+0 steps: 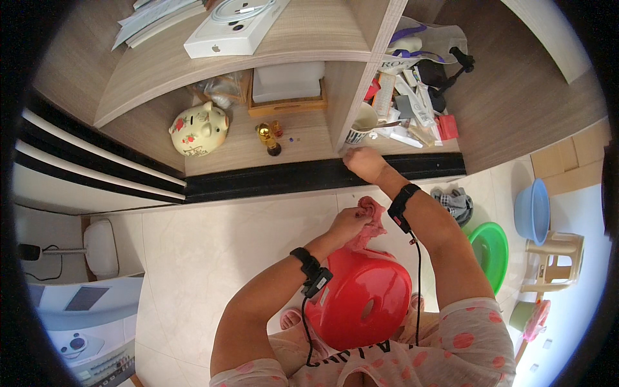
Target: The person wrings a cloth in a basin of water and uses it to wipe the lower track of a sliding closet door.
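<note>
My left hand (pixel 349 225) grips a crumpled pink cloth (pixel 370 217) above the floor. The cloth hangs down in front of a red plastic stool (pixel 372 295). My right hand (pixel 366 164) is at the front edge of the wooden cabinet, at the foot of the upright divider (pixel 349 92). Its fingers are curled, and whether they hold anything small is hidden. Just beyond it stands a patterned cup (pixel 359 137) with a spoon (pixel 387 125) resting across it. In the left compartment are a piggy bank (pixel 200 130) and a gold figurine (pixel 267 135).
Packets and small items (pixel 413 104) crowd the right compartment. A white phone box (pixel 217 41) with a coiled cable lies on the upper shelf. On the floor at right are a green basin (pixel 491 256), a blue basin (pixel 532 210) and a beige stool (pixel 558 261). Black sliding-door track (pixel 271 181) edges the cabinet.
</note>
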The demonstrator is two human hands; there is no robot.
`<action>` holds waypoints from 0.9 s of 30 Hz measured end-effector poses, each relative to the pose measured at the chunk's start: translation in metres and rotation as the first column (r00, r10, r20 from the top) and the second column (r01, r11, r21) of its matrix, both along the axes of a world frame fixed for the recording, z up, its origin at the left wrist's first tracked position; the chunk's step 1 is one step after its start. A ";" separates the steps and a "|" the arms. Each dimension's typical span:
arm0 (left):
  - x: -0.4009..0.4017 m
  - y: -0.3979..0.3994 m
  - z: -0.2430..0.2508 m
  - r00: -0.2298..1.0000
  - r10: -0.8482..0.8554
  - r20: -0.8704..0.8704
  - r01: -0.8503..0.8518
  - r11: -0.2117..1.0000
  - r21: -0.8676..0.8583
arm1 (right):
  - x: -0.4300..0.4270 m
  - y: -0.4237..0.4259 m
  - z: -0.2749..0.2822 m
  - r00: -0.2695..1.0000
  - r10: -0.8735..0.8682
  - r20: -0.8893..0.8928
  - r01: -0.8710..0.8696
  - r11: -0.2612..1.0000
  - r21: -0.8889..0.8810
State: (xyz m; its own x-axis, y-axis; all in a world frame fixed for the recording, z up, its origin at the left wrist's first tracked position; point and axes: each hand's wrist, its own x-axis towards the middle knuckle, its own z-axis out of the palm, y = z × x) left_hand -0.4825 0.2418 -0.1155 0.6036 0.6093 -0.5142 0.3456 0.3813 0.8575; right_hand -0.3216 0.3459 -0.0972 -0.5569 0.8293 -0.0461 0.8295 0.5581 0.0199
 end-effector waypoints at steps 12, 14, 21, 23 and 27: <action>0.003 -0.004 0.010 1.000 0.023 -0.001 -0.023 0.999 0.048 | 0.018 -0.015 -0.005 0.894 -0.147 -0.423 0.165 0.986 0.006; 0.003 -0.004 0.007 1.000 0.010 -0.016 -0.009 0.999 0.031 | 0.013 -0.013 -0.004 0.906 -0.146 -0.397 0.166 0.986 0.016; 0.001 -0.005 -0.003 0.997 0.055 0.045 -0.055 0.998 -0.007 | -0.004 -0.003 0.003 0.960 -0.188 -0.207 0.177 0.982 -0.070; 0.003 -0.004 0.004 0.998 0.050 0.025 -0.051 0.999 0.008 | 0.001 0.000 -0.002 0.968 -0.158 -0.194 0.149 0.987 -0.064; 0.001 0.000 0.008 1.000 -0.002 -0.018 0.002 1.000 -0.016 | 0.001 0.004 -0.008 0.976 -0.151 -0.155 0.140 0.987 -0.077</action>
